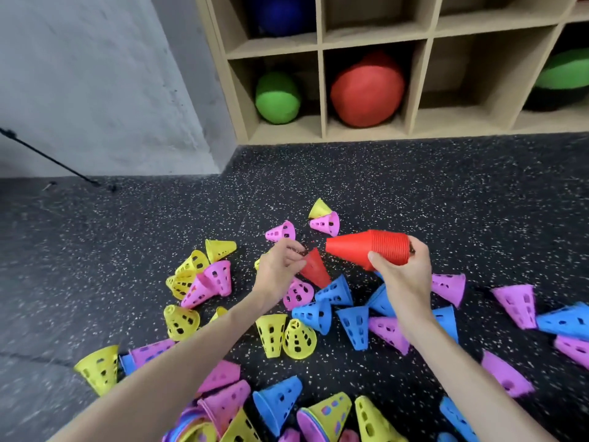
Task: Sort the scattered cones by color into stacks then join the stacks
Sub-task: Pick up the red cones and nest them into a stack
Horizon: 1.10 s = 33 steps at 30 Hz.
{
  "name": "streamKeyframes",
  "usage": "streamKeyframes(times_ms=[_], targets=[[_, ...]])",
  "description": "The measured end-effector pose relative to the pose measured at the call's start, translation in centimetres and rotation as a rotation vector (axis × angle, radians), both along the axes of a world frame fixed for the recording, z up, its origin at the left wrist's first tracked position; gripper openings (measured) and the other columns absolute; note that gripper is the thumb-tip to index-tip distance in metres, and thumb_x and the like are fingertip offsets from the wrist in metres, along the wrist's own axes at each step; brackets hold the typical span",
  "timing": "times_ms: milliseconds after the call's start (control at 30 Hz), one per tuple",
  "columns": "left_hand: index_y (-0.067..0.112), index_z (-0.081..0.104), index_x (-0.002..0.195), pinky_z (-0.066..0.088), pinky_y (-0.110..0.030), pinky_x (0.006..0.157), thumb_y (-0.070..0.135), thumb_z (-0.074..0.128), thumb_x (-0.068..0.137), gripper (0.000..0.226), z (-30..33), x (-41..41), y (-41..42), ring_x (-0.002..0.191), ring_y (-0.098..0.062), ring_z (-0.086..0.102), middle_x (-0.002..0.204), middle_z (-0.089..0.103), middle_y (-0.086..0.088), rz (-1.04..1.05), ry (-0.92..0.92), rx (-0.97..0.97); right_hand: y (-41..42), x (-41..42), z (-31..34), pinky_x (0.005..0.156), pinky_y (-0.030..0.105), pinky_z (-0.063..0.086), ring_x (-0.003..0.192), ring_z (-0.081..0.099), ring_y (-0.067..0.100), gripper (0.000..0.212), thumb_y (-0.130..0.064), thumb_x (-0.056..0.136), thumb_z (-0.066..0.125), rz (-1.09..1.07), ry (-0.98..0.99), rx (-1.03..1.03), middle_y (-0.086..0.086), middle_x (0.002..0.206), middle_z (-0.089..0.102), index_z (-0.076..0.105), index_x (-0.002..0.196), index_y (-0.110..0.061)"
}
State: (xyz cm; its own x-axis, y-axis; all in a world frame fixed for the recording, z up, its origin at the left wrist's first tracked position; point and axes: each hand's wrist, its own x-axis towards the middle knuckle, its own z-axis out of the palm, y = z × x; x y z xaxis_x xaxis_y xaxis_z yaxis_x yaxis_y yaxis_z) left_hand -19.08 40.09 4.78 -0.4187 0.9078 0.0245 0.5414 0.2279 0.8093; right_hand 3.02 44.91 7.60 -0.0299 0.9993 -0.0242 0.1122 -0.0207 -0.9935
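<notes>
My right hand (403,266) grips a stack of red cones (366,248) held sideways, its tip pointing left. My left hand (280,266) pinches a single red cone (314,267) by its top, wide end hanging down, just left of the stack's tip and apart from it. Below both hands the speckled black floor (159,237) is strewn with perforated cones: yellow ones (271,334) to the left and centre, blue ones (353,325) in the middle, pink ones (514,303) to the right and far side.
A wooden cubby shelf (322,90) stands at the far side, holding a green ball (277,97), a red ball (366,90) and others. A grey wall is at the left, with a thin black stand leg (57,161) on the floor.
</notes>
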Motion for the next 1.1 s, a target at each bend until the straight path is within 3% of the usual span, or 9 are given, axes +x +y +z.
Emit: streamKeyframes(times_ms=[100,267,367,567,633,733,800,933,1100], targets=[[0.018,0.067,0.115,0.052,-0.01,0.072,0.005,0.066,0.097,0.022,3.1,1.2,-3.7,0.078,0.004,0.068,0.089,0.075,0.007,-0.06,-0.01,0.042,-1.2,0.2,2.0,0.078,0.014,0.044,0.097,0.061,0.001,0.068,-0.019,0.086,0.078,0.029,-0.023,0.046,-0.006,0.111,0.061,0.042,0.143,-0.017],[0.026,0.071,0.103,0.062,-0.032,0.078,0.011,0.058,0.102,0.019,8.3,5.0,-11.7,0.09,-0.009,0.07,0.105,0.069,0.005,-0.116,0.016,0.112,-5.3,2.7,6.7,0.078,0.015,0.044,0.099,0.063,0.006,0.061,-0.017,0.084,0.08,0.211,-0.099,0.133,-0.006,0.111,0.064,0.048,0.136,-0.022],[0.026,0.069,0.1,0.058,-0.022,0.07,0.011,0.057,0.103,0.019,13.0,7.4,-16.5,0.086,-0.004,0.069,0.109,0.063,-0.001,-0.177,0.015,0.202,-9.4,5.2,10.9,0.078,0.014,0.045,0.103,0.064,0.01,0.062,-0.015,0.082,0.082,0.324,-0.164,0.183,-0.003,0.116,0.065,0.05,0.134,-0.024],[0.036,0.069,0.097,0.048,-0.023,0.088,0.019,0.065,0.099,0.018,27.3,10.6,-22.7,0.097,-0.008,0.061,0.103,0.062,0.003,-0.474,0.443,0.108,-17.5,9.0,19.8,0.099,0.04,0.056,0.105,0.069,0.013,0.07,-0.023,0.07,0.086,0.465,-0.107,0.243,-0.001,0.116,0.069,0.053,0.132,-0.023],[0.041,0.066,0.097,0.043,-0.018,0.088,0.022,0.064,0.1,0.02,31.7,12.0,-23.7,0.098,0.0,0.058,0.102,0.06,0.01,-0.555,0.569,0.072,-19.7,9.9,21.9,0.098,0.041,0.056,0.105,0.069,0.013,0.067,-0.019,0.072,0.086,0.45,-0.023,0.274,0.0,0.115,0.07,0.054,0.131,-0.021],[0.025,0.069,0.1,0.036,-0.006,0.087,0.02,0.061,0.101,0.009,35.8,15.0,-25.4,0.095,0.012,0.05,0.099,0.054,0.02,-0.637,0.673,0.063,-23.1,12.3,24.1,0.096,0.037,0.057,0.102,0.07,0.013,0.058,-0.012,0.079,0.084,0.393,0.09,0.273,0.001,0.113,0.072,0.056,0.129,-0.02],[0.016,0.068,0.102,0.036,-0.008,0.091,0.02,0.061,0.101,0.008,36.5,17.0,-26.5,0.099,0.009,0.047,0.1,0.051,0.018,-0.684,0.701,0.087,-25.1,14.6,24.5,0.094,0.036,0.058,0.101,0.071,0.012,0.058,-0.014,0.079,0.084,0.368,0.107,0.291,0.0,0.113,0.072,0.056,0.128,-0.022],[0.018,0.063,0.1,0.033,-0.007,0.102,0.015,0.062,0.101,0.004,34.0,20.5,-29.1,0.121,-0.012,0.046,0.117,0.051,-0.005,-0.716,0.607,0.162,-28.9,19.1,22.9,0.093,0.035,0.058,0.101,0.071,0.011,0.06,-0.014,0.079,0.085,0.336,0.119,0.276,-0.002,0.113,0.073,0.056,0.13,-0.024],[0.009,0.061,0.114,0.041,-0.01,0.1,0.012,0.064,0.099,0.016,29.3,23.3,-32.4,0.121,-0.021,0.057,0.126,0.057,-0.012,-0.617,0.408,0.264,-32.8,20.5,19.8,0.095,0.038,0.057,0.102,0.071,0.014,0.063,-0.014,0.077,0.085,0.289,0.138,0.242,0.001,0.114,0.072,0.054,0.132,-0.024]])
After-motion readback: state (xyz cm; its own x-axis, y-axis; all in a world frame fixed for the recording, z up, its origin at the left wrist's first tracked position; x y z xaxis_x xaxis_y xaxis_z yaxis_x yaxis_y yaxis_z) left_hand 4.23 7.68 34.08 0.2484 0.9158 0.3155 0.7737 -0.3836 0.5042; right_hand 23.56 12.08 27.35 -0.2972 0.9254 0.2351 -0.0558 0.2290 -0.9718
